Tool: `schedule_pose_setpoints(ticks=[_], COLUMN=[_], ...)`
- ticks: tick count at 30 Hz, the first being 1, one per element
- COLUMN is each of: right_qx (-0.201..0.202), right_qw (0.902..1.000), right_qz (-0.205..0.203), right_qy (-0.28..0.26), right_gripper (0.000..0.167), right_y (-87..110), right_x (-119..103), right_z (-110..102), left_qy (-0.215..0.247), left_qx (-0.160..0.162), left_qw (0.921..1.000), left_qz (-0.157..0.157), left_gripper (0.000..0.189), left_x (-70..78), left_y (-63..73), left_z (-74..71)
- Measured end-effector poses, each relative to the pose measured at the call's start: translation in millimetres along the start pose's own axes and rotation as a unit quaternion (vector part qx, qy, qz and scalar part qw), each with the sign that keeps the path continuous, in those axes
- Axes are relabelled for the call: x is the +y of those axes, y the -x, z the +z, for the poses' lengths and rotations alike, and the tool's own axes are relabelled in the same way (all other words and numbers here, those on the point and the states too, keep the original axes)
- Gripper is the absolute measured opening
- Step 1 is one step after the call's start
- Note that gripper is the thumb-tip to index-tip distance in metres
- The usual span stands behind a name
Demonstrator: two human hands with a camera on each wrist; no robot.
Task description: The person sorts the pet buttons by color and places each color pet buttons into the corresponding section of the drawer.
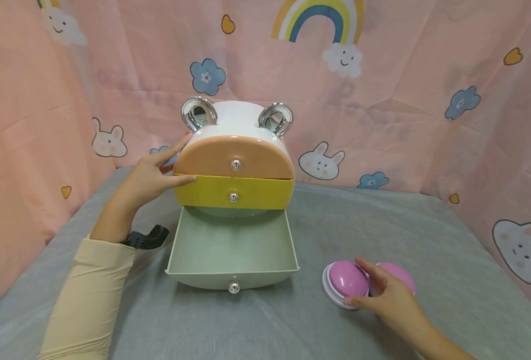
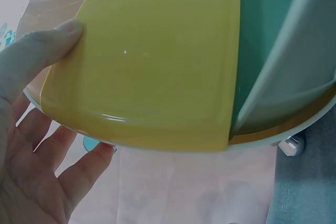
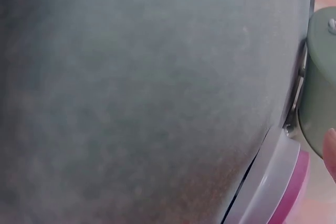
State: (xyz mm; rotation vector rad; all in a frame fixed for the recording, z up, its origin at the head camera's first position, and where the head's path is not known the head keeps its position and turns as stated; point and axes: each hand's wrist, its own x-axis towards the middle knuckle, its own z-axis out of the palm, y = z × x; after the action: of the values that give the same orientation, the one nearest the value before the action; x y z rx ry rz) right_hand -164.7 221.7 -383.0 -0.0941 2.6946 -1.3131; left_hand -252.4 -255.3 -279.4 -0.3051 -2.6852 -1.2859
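A small drawer cabinet [image 1: 234, 120] with a white top and silver ears stands on the table. Its orange drawer [image 1: 206, 157] and yellow drawer [image 1: 265, 192] are closed, while the pale green bottom drawer [image 1: 235, 245] is pulled out with nothing inside. My left hand [image 1: 150, 172] touches the cabinet's left side, its thumb on the yellow front and its fingers extended along the side. To the right, my right hand [image 1: 389, 295] holds a round pink-domed push light [image 1: 348, 278] with a white base between thumb and fingers. Behind that hand, a second pink dome [image 1: 398, 275] is partly hidden.
Grey cloth [image 1: 450, 250] covers the table. A pink curtain [image 1: 382, 100] with rainbows, rabbits and flowers hangs behind and at both sides. The green drawer juts toward the front, its silver knob [image 1: 234, 287] foremost. A black strap [image 1: 148, 237] sits at my left wrist.
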Motion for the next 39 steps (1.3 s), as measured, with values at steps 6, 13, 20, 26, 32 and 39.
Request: schedule_pose_setpoints(ticks=[6,13,20,26,32,39], right_qx=[-0.014,-0.022,-0.013,0.001,0.005,0.019], right_qw=[0.9997,0.9997,0.9990,0.9984,0.9982,0.9994], right_qz=[0.000,0.010,0.016,0.032,0.043,0.025], right_qy=[-0.021,0.007,0.039,0.047,0.040,0.012], right_gripper=[0.090,0.095,0.094,0.088,0.087,0.086], right_y=[-0.3,-4.5,-5.3,-6.1,-6.7,-9.1], right_x=[-1,-2,-5,-9,-22,-50], right_z=[1,1,2,2,-3,-10], left_qy=[0.001,-0.001,-0.001,0.001,-0.002,-0.001], left_qx=[0.000,-0.004,-0.004,-0.005,-0.003,-0.001], left_qw=[1.0000,1.0000,1.0000,1.0000,1.0000,1.0000], left_qz=[-0.001,-0.006,-0.009,-0.007,0.004,0.002], left_gripper=[0.085,0.085,0.084,0.085,0.085,0.085], left_x=[-0.6,0.1,0.7,-0.2,-0.6,-0.4], left_y=[-0.3,0.5,1.1,0.2,-1.3,-0.7], left_z=[-0.2,-0.4,-0.5,-0.5,0.4,0.4])
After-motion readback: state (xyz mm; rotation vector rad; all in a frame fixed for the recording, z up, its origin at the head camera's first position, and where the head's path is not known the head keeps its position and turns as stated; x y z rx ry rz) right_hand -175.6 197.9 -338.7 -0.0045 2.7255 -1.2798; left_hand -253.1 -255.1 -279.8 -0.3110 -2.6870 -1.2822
